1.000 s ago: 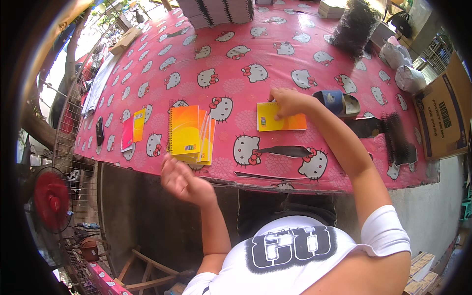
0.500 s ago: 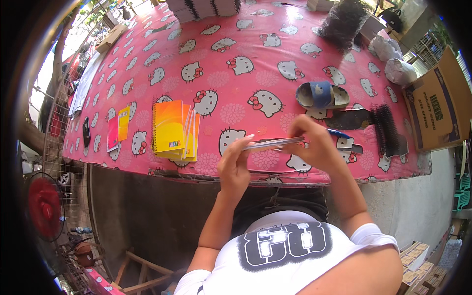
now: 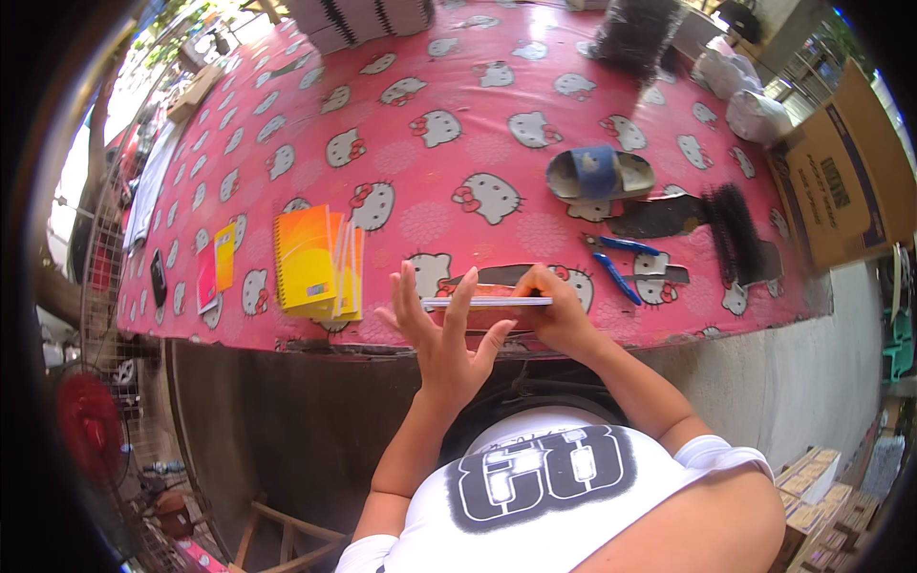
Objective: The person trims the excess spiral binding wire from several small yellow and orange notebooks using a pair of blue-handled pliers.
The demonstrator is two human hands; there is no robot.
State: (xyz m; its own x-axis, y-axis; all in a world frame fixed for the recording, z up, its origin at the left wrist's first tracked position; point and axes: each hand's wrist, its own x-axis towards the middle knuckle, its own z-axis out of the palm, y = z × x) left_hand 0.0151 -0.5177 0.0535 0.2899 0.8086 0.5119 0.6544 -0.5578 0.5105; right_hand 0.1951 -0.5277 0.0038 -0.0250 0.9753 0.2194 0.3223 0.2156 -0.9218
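Observation:
A thin notebook [image 3: 492, 302] is held edge-on above the table's near edge. My right hand [image 3: 564, 313] grips its right end, fingers wrapped over the top. At its left end, my left hand [image 3: 444, 329] has its fingers spread and thumb out, right beside the pages; whether it touches them I cannot tell. Just beyond my right hand lie blue-handled pliers [image 3: 616, 263]. To the left rests a fanned pile of orange and yellow spiral notebooks [image 3: 304, 263].
A blue slipper [image 3: 600, 177] and black spiral coils [image 3: 734, 234] lie at the right, near a cardboard box [image 3: 841, 181]. Small pink [image 3: 206, 279] and yellow [image 3: 224, 256] notebooks and a phone [image 3: 159, 277] are at the left. Stacked bound pads [image 3: 358, 21] stand at the back.
My left hand has gone from pinching the notebook to spread fingers. My right hand has come down and closed on its right end. The pliers show more fully, and the whole view has shifted.

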